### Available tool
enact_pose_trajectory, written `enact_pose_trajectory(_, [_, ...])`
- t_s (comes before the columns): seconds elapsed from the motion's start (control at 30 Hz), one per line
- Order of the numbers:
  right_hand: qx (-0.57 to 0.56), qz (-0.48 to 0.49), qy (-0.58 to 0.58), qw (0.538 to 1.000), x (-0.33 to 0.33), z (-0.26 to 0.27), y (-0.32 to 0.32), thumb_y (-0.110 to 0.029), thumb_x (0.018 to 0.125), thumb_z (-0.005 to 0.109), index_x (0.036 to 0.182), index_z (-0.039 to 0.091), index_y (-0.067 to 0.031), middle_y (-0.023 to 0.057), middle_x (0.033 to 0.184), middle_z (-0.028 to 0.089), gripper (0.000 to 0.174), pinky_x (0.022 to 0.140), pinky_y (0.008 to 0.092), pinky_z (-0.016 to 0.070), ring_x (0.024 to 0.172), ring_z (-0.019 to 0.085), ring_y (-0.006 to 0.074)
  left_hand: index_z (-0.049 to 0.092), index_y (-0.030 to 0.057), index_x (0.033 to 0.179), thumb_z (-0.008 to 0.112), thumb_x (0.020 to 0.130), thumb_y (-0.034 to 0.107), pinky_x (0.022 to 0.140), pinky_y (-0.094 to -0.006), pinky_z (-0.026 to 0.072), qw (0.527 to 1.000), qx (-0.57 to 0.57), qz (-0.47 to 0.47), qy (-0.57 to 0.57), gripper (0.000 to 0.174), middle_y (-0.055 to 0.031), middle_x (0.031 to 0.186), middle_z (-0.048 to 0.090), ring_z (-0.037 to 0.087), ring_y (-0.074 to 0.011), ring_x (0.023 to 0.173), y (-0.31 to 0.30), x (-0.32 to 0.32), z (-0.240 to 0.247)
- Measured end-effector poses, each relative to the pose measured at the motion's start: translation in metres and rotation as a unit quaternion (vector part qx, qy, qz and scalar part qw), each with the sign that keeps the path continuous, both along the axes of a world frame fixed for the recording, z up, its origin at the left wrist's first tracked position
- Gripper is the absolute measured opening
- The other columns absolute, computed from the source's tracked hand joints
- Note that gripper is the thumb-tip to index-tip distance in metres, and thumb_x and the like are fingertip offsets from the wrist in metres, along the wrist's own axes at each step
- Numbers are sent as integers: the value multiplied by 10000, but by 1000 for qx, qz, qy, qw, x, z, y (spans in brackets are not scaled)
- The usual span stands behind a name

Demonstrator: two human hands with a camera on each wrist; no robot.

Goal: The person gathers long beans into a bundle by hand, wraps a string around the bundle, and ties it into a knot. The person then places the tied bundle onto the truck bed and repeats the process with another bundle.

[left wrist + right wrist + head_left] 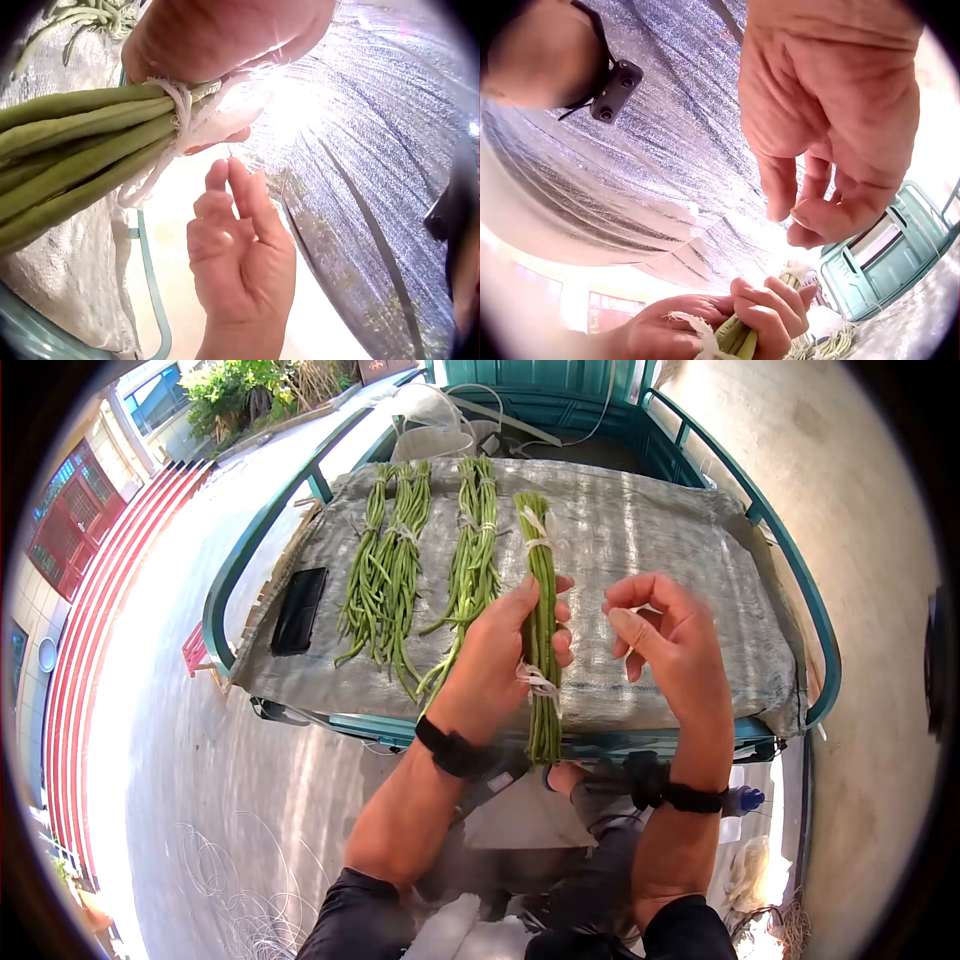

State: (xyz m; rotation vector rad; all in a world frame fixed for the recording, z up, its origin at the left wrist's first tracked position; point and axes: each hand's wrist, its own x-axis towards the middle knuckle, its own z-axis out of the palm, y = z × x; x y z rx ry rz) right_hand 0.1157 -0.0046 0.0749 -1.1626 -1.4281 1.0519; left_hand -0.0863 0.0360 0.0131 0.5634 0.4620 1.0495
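Left hand [505, 650] grips slender bean bundle [541, 630], string-tied.

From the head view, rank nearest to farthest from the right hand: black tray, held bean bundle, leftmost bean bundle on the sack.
1. Held bean bundle, just left of the right hand, gripped by the left hand.
2. Leftmost bean bundle, lying farther left on the sack.
3. Black tray, at the sack's left edge.
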Motion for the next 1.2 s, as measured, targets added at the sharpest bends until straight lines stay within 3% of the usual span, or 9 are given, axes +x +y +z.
enact_pose_trajectory(0.13, [1, 140, -62, 988, -9, -6, -1, -8, 899, 769, 1066, 694, -31, 3, 967, 690, 184, 616, 221, 473, 726, 588, 44, 559, -8, 1397, 495, 1149, 358, 759, -355, 581, 997, -22, 76, 14, 447, -46, 1027, 608, 628, -156, 838, 2, -13, -11])
enact_pose_trajectory(0.23, [-2, 174, -119, 978, -27, -6, -4, 14, 871, 771, 1051, 690, -20, 7, 995, 684, 200, 632, 233, 474, 731, 567, 47, 605, 1, 1341, 520, 1140, 357, 782, -363, 581, 993, -36, 108, 40, 418, -55, 1029, 627, 645, -174, 860, 2, -15, -15])
enact_pose_trajectory(0.33, [37, 173, -189, 966, -38, -9, -3, -10, 819, 811, 1043, 692, -39, 25, 932, 643, 256, 645, 275, 487, 739, 571, 99, 615, -1, 1266, 528, 1136, 347, 731, -347, 579, 991, -51, 121, 12, 382, -86, 997, 666, 667, -197, 830, 4, -13, -21])
enact_pose_trajectory(0.57, [112, 82, -300, 944, -61, -20, -3, -147, 787, 843, 943, 688, -45, 111, 870, 621, 242, 699, 414, 532, 772, 642, 295, 618, -5, 1288, 547, 1131, 340, 811, -359, 583, 991, -16, 131, 25, 386, -98, 1036, 678, 675, -206, 913, 4, -16, -32])
enact_pose_trajectory(0.67, [117, 52, -319, 939, -65, -25, -4, -169, 799, 826, 891, 685, -38, 135, 871, 636, 214, 728, 451, 536, 806, 662, 342, 616, -13, 1276, 545, 1132, 328, 815, -371, 582, 988, -11, 150, 31, 377, -109, 1043, 683, 677, -212, 915, 2, -16, -32])
enact_pose_trajectory(0.87, [116, 24, -316, 941, -66, -32, -1, -156, 803, 809, 872, 702, -34, 146, 855, 647, 176, 730, 450, 542, 810, 678, 348, 611, -24, 1268, 533, 1137, 312, 822, -394, 585, 986, -7, 163, 38, 369, -122, 1044, 688, 681, -225, 911, 3, -11, -34])
enact_pose_trajectory(0.97, [119, 32, -271, 955, -60, -39, 3, -131, 797, 796, 883, 700, -23, 127, 817, 638, 169, 713, 392, 538, 764, 674, 282, 610, -22, 1266, 534, 1135, 311, 808, -393, 587, 987, -15, 156, 42, 366, -121, 1038, 686, 682, -229, 897, 3, -9, -32])
enact_pose_trajectory(1.07, [32, 71, -159, 984, -47, -49, 14, -109, 833, 770, 869, 679, -18, 46, 783, 625, 134, 688, 302, 503, 745, 628, 152, 614, -7, 1262, 540, 1131, 316, 778, -376, 584, 984, -32, 164, 68, 356, -112, 1027, 682, 676, -219, 867, -1, -7, -24])
enact_pose_trajectory(1.2, [-60, 100, -17, 993, -40, -40, 13, -83, 878, 741, 861, 654, -35, -44, 791, 591, 101, 649, 231, 427, 719, 530, 54, 622, 24, 1258, 557, 1123, 339, 728, -343, 575, 983, -36, 151, 100, 348, -87, 998, 675, 656, -181, 825, -4, -8, -20])
